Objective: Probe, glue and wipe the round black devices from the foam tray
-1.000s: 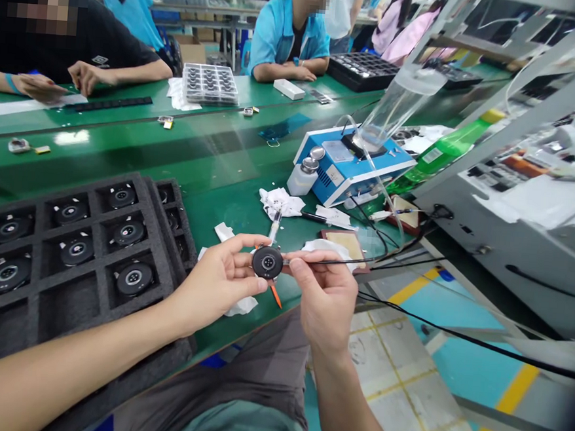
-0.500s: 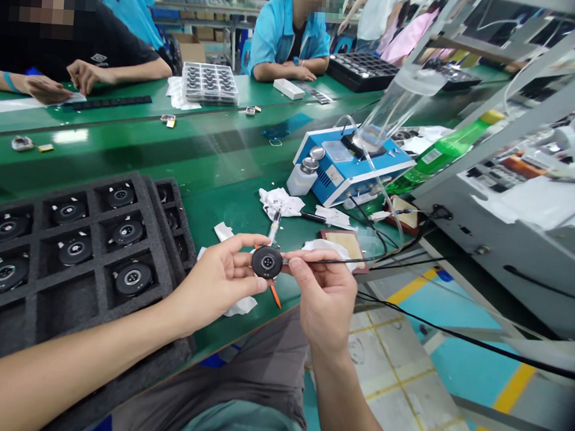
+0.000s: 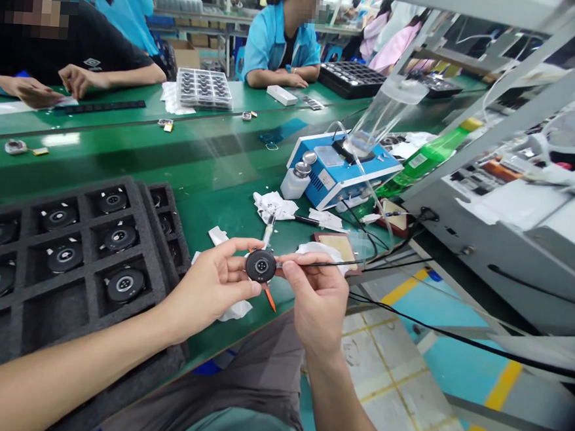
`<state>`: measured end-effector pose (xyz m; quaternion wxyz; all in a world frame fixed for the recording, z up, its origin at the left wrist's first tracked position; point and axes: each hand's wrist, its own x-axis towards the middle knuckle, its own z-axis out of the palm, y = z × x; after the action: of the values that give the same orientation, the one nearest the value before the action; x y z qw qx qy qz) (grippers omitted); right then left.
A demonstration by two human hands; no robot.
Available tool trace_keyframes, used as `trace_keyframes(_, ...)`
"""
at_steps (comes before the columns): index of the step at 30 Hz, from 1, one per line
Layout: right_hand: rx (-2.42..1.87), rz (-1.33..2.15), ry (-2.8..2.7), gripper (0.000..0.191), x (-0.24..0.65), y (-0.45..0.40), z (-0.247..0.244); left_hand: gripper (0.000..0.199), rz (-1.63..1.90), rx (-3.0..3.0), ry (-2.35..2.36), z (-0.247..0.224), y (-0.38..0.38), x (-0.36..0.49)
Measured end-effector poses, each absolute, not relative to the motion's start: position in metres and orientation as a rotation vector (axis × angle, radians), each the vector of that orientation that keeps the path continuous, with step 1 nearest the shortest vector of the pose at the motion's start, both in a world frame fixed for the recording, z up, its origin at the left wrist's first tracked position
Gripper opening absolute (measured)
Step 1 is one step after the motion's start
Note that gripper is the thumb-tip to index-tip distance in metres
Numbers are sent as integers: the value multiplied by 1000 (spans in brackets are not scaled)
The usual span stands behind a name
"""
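Between the thumb and fingers of my left hand (image 3: 208, 282) is a round black watch case back (image 3: 261, 266), its face with a ring and small contacts turned toward me. My right hand (image 3: 318, 296) pinches the end of a thin black cable (image 3: 343, 264) beside the right edge of the case back. My fingers partly hide that end, so I cannot tell whether it touches. Under the case back lies an orange pointed stick (image 3: 269, 299). Just beyond it rests a clear syringe (image 3: 269, 226), its tip toward my hands.
At left, a black foam tray (image 3: 83, 244) holds several similar round parts. Crumpled white tissue (image 3: 274, 206), a pump bottle (image 3: 296, 180) and a blue machine (image 3: 342, 173) stand ahead, near a green bottle (image 3: 429, 156). Co-workers sit across the green bench (image 3: 212, 171).
The whole view has shifted slightly, so things appear a little farther left. Both hands keep the same hold on the case back and cable.
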<state>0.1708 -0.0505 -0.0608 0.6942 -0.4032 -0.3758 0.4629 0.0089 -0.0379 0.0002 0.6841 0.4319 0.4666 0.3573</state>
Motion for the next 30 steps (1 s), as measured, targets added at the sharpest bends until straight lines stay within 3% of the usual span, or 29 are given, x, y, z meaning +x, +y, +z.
trace_keyframes(30, -1016, 872, -843, 15, 171, -57, -65, 59, 760, 903, 955, 4, -39, 12)
